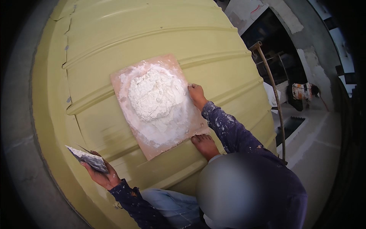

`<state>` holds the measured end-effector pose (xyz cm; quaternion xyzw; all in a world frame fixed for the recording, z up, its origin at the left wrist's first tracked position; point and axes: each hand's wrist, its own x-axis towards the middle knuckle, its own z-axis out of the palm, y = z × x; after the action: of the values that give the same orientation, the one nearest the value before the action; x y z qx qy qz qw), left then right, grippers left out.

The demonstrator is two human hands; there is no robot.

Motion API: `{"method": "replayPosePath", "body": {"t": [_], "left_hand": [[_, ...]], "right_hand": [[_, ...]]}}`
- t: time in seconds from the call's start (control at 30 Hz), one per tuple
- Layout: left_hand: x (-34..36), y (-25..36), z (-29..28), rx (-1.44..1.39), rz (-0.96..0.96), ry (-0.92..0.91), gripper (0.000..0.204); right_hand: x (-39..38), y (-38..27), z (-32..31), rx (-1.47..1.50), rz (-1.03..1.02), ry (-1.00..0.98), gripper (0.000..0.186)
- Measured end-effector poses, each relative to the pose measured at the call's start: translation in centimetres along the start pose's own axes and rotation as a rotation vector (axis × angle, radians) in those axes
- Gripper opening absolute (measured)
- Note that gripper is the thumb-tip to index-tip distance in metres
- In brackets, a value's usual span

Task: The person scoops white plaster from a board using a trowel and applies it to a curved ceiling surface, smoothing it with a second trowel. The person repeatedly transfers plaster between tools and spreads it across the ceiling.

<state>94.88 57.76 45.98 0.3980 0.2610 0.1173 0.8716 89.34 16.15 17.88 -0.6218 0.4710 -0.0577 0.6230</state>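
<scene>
In my left hand (102, 174), at the lower left, is a plastering trowel (91, 161) with a grey blade and white paste along its upper edge. A thin dark strip sticks up beside the blade; I cannot tell whether it is a second tool. My right hand (196, 95) grips the right edge of a pinkish board (152, 152). On that board sits a thick, lumpy heap of white plaster paste (155, 93), with a smeared white ring around it. Both my dark sleeves carry white splashes.
The board lies tilted on a ribbed yellow metal sheet (198, 42). My bare foot (205, 146) rests by the board's lower right corner. A long pole (271, 78) stands along the sheet's right edge. Farther right, below, someone in a patterned top (303, 91) appears bent over.
</scene>
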Motion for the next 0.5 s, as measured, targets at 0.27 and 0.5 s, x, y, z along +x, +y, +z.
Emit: {"method": "replayPosePath", "body": {"t": [0.27, 0.5], "left_hand": [[0.5, 0.5, -1.1, -0.041, -0.096, -0.053, 0.045], [1.4, 0.1, -1.6, -0.081, -0.076, -0.093, 0.045]], "right_hand": [[2.0, -1.8, -3.4, -0.012, 0.221, -0.403, 0.025], [1.5, -0.7, -1.0, 0.230, 0.180, -0.176, 0.020]]}}
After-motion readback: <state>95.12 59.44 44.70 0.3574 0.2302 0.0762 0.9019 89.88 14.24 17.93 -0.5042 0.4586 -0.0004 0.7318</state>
